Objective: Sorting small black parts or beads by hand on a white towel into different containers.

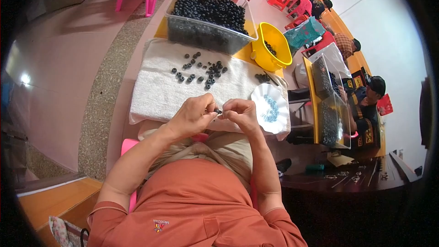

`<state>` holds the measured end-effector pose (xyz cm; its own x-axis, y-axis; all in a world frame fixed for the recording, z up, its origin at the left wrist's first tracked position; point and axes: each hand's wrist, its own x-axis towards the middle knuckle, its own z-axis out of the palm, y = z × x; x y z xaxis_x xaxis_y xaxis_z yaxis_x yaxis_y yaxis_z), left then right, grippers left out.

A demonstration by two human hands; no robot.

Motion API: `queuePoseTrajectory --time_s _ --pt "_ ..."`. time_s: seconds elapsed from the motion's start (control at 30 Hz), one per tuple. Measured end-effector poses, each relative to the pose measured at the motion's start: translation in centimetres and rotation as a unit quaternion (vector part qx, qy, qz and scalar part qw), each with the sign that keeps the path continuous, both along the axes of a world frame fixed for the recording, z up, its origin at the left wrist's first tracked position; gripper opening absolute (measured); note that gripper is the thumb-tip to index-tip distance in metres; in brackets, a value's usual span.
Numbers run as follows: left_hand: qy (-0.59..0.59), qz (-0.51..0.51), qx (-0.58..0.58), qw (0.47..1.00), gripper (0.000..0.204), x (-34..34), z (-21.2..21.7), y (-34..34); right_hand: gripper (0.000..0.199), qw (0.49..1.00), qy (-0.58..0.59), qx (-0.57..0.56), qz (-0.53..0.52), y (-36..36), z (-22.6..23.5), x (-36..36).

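Note:
My left hand [194,113] pinches a small black round part [218,111] between thumb and fingertips, low over the near edge of a white towel [153,80]. Close beside it, my right hand [241,114] has its thumb and fingers pressed together at that part. Whatever the right fingertips hold is too small to make out. Just right of that hand lies a white dish [284,110] with a wavy rim, holding many tiny pale blue pieces [270,110]. Several loose black parts with holes [190,78] are scattered across the towel beyond my hands.
A clear bin [196,29] full of black parts stands at the far side. Next to it is a yellow tub [263,59] with some inside. More black parts [262,78] lie near the dish. Clear boxes [336,119] stand on the right, where a person [366,105] sits.

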<state>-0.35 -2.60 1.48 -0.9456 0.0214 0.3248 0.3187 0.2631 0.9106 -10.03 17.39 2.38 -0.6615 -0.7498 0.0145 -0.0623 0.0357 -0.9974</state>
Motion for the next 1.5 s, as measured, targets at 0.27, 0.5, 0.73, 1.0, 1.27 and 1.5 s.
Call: queuePoseTrajectory --time_s 0.27,0.5,0.73,1.0,1.27,1.5 --pt "0.003 0.01 -0.006 1.0 0.02 0.1 -0.1 0.1 0.01 0.999 0.037 -0.021 -0.009 -0.9 0.0 0.4" --pt "0.008 0.032 -0.013 0.999 0.019 -0.1 -0.5 -0.1 0.011 1.0 0.015 0.014 0.008 -0.7 -1.0 0.0" --pt "-0.033 0.122 0.075 0.989 0.012 -0.7 -0.8 -0.6 0.008 0.968 0.21 0.115 -0.077 -1.1 -1.1 -0.7" --pt "-0.109 0.088 0.232 0.963 0.018 -1.3 -1.8 -1.1 0.014 0.829 0.492 0.257 -0.074 -2.2 -1.2 -3.5" --pt "-0.149 0.068 0.336 0.927 0.021 -1.2 -1.8 -1.1 0.014 0.9 0.39 0.063 -0.184 -1.0 0.9 -2.2" --pt "-0.18 0.047 0.386 0.903 0.016 -1.2 -1.9 -0.8 0.013 0.9 0.358 0.085 -0.233 3.3 2.6 -1.3"
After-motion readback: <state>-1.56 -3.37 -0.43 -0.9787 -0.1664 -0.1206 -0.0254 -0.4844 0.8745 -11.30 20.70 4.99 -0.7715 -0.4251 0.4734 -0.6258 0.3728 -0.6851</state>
